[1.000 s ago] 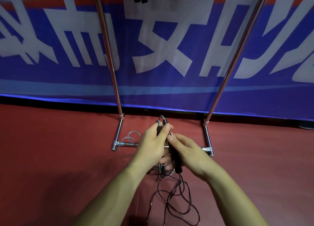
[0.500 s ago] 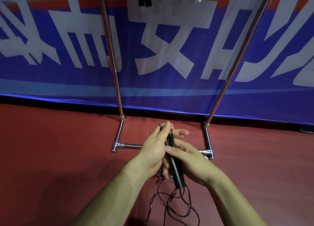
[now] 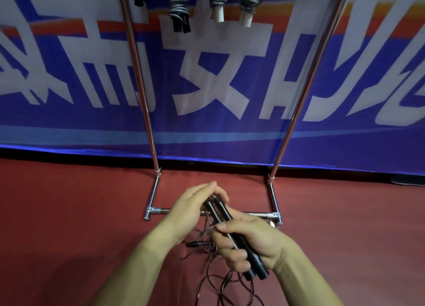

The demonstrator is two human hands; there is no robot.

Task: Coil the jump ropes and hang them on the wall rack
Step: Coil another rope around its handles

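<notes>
I see the handles [image 3: 222,213] before the rack [image 3: 147,112], loose rope [image 3: 208,271] on the floor [image 3: 69,213] beneath, coiled ropes [image 3: 178,2] hanging above, banner [image 3: 207,87] behind.

The right hand [image 3: 250,243] closes its grip round two black handles [image 3: 220,211] held side by side. Just above the grip, the left hand [image 3: 193,206] rests straight fingers on the handle tops. Below the grip, thin rope [image 3: 220,285] trails onto the red floor [image 3: 69,213]; beyond the grip stands the chrome rack [image 3: 158,210].
</notes>
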